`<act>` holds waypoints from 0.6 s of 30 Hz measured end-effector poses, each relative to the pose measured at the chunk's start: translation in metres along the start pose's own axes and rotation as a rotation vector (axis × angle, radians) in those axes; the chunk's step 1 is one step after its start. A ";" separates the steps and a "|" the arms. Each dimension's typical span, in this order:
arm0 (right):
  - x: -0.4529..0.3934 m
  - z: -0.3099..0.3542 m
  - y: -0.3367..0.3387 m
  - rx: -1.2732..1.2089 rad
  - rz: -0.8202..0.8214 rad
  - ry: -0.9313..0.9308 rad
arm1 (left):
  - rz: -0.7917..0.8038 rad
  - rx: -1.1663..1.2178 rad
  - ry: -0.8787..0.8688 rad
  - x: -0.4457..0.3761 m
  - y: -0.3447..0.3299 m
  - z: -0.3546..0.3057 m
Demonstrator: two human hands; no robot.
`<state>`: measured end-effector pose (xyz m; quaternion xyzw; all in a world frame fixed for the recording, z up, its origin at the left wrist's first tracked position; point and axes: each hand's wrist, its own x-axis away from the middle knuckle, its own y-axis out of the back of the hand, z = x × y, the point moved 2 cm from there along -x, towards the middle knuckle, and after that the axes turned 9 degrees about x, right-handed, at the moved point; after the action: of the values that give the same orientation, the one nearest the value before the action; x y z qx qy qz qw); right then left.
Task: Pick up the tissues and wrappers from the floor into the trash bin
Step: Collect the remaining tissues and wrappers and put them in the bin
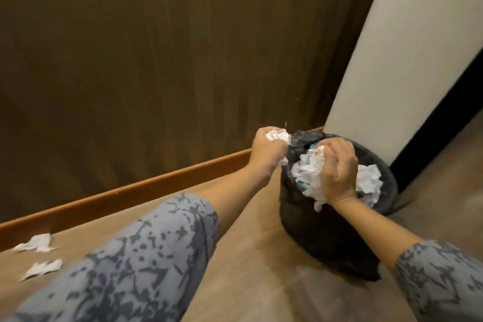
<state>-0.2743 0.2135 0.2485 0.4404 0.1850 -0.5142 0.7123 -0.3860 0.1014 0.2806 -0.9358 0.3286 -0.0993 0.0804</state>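
Observation:
A round black trash bin [324,227] lined with a dark bag stands on the floor by the wall corner, with crumpled white tissues [368,180] piled inside. My left hand [266,149] hovers at the bin's left rim, closed around a crumpled white tissue [278,136]. My right hand [339,170] is over the bin's opening, gripping a wad of white tissues [308,167]. Two white tissues lie on the floor at the far left: one [36,242] near the baseboard, another [43,268] just in front of it.
A dark brown wall [156,47] with an orange-brown baseboard [130,191] runs behind the floor. A white pillar [407,47] stands right behind the bin, with a black strip on its right. The floor [248,269] is light wood.

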 end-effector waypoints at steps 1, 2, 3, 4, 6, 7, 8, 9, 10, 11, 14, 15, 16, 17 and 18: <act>-0.001 -0.014 0.006 0.038 -0.014 -0.049 | 0.032 -0.067 -0.043 -0.008 -0.017 0.006; -0.002 -0.027 0.011 0.069 -0.021 -0.094 | 0.056 -0.169 -0.084 -0.014 -0.034 0.013; -0.002 -0.039 0.017 0.096 -0.029 -0.125 | 0.072 -0.285 -0.118 -0.019 -0.048 0.021; -0.003 -0.050 0.022 0.123 -0.035 -0.136 | 0.092 -0.384 -0.145 -0.023 -0.061 0.029; -0.004 -0.070 0.030 0.183 -0.010 -0.140 | 0.200 -0.576 -0.184 -0.030 -0.081 0.048; -0.004 -0.078 0.033 0.216 0.013 -0.145 | 0.279 -0.733 -0.195 -0.031 -0.088 0.058; -0.004 -0.085 0.036 0.253 0.031 -0.153 | 0.351 -0.919 -0.186 -0.033 -0.093 0.067; -0.004 -0.090 0.037 0.296 0.037 -0.158 | 0.406 -1.076 -0.159 -0.033 -0.095 0.075; -0.003 -0.093 0.038 0.340 0.035 -0.159 | 0.445 -1.171 -0.130 -0.033 -0.095 0.080; -0.003 -0.094 0.038 0.373 0.032 -0.151 | 0.478 -1.201 -0.110 -0.035 -0.095 0.084; 0.000 -0.082 0.033 0.371 0.074 -0.027 | 0.588 -1.043 -0.118 -0.033 -0.087 0.080; -0.001 -0.074 0.029 0.343 0.099 0.024 | 0.589 -0.966 -0.148 -0.031 -0.079 0.075; -0.001 -0.064 0.024 0.313 0.117 0.068 | 0.560 -0.895 -0.189 -0.029 -0.069 0.068; -0.002 -0.052 0.017 0.283 0.122 0.106 | 0.505 -0.832 -0.232 -0.026 -0.057 0.061; -0.002 -0.039 0.010 0.248 0.119 0.140 | 0.435 -0.778 -0.270 -0.024 -0.042 0.054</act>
<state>-0.2583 0.2471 0.2331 0.5698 0.1429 -0.4581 0.6671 -0.3660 0.1540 0.2340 -0.8103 0.5167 0.1730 -0.2157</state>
